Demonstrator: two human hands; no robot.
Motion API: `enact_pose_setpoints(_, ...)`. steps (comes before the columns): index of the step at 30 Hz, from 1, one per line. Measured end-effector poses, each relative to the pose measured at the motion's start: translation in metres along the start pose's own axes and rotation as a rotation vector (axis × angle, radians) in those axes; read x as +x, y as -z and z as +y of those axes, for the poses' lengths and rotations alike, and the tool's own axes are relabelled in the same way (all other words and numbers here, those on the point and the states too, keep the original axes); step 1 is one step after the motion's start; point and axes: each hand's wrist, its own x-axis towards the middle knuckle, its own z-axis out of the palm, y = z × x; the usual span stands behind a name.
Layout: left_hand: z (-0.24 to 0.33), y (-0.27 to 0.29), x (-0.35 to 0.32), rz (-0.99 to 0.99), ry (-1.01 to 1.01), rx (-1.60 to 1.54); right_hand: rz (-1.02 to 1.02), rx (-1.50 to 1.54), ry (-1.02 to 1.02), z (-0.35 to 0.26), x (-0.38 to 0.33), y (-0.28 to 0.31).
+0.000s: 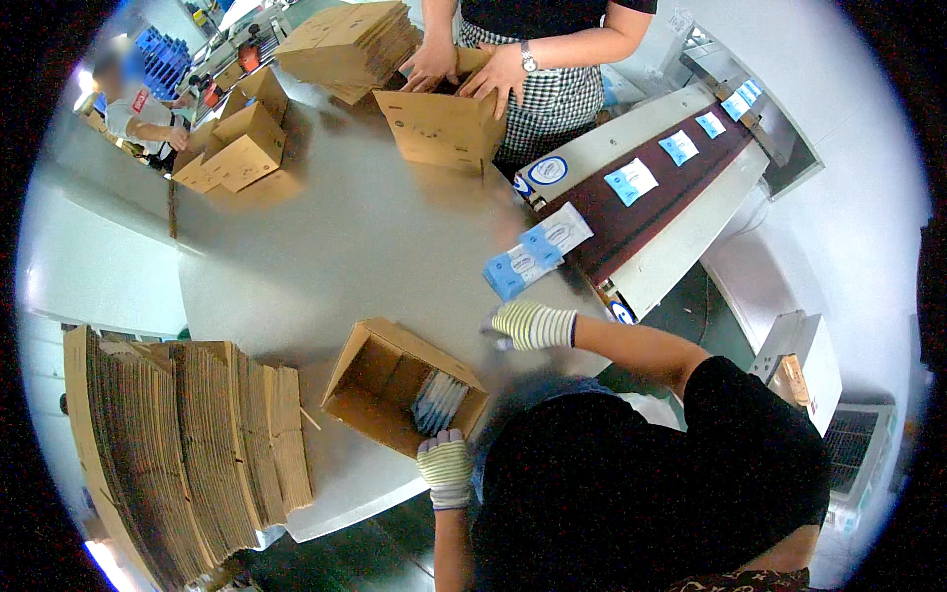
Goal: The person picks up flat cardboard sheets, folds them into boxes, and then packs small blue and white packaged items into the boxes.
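An open cardboard box sits tilted to my view on the table in front of me. Inside it, several blue-and-white packets stand in a row at the right end. My left hand, in a striped glove, grips the box's near rim. My right hand, gloved the same way, is over the table beyond the box's right corner, fingers apart and holding nothing I can see. Just past it, a pile of blue-and-white packets lies overlapped at the conveyor's end.
A conveyor belt carries spaced packets from the upper right. Flattened cartons stand stacked at left. Across the metal table, a co-worker's hands are in another box, beside piled cartons. More open boxes stand upper left, near another person.
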Motion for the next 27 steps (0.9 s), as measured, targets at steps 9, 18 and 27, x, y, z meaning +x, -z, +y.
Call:
enact_pose_setpoints(9,-0.013,-0.009,0.007,-0.023,0.027,-0.041,-0.012,-0.134,-0.229,0.089,0.036,0.051)
enact_pose_setpoints(18,-0.02,0.002,0.02,0.012,0.037,-0.071,-0.266,-0.45,-0.306,0.151,0.085,0.079)
enact_pose_setpoints(27,-0.021,0.007,0.029,0.063,0.024,-0.095,-0.697,-0.166,-0.582,0.207,0.089,0.023)
